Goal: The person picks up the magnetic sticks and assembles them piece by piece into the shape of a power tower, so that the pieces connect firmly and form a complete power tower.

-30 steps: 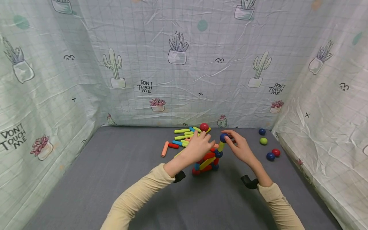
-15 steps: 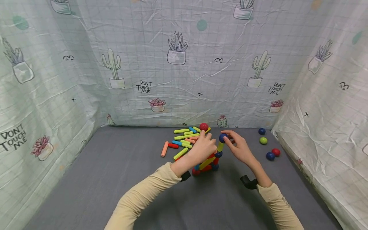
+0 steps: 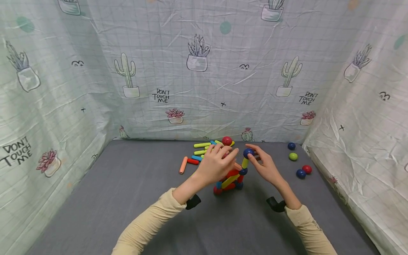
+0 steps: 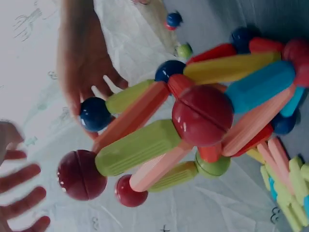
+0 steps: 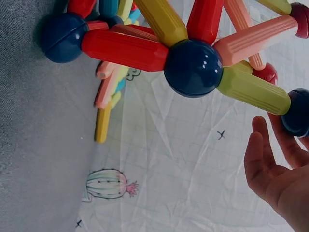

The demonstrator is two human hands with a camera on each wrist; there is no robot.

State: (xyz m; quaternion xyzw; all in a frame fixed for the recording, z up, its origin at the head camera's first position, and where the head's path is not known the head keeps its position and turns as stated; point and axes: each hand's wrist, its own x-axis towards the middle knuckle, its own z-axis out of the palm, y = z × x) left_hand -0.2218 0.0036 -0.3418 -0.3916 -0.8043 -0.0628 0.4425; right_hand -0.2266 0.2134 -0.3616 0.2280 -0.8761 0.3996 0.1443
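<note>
A magnetic stick-and-ball structure [image 3: 230, 182] stands on the table, with coloured sticks joined by balls. My right hand [image 3: 266, 166] holds the blue ball [image 3: 248, 153] on top of a lime upright stick [image 5: 253, 91], thumb and fingers around it. My left hand [image 3: 211, 168] is over the structure's left side, fingers spread and holding nothing. In the left wrist view its fingertips are apart from a dark red ball [image 4: 82, 175] on a lime stick [image 4: 137, 147]. Salmon sticks [image 4: 133, 116] slant between the upper and lower balls. Another red ball [image 3: 227, 141] tops the far corner.
Loose sticks [image 3: 202, 145] in several colours lie behind and left of the structure, partly hidden by my left hand. On the right lie loose balls: a lime one [image 3: 293, 156], a red one [image 3: 307, 169] and blue ones [image 3: 301, 174]. A printed curtain [image 3: 204, 88] encloses the table's back and sides.
Half a second ago my left hand was farther right with fingers curled at the structure; it has drawn back left and its fingers have spread. My right hand stays at the blue ball.
</note>
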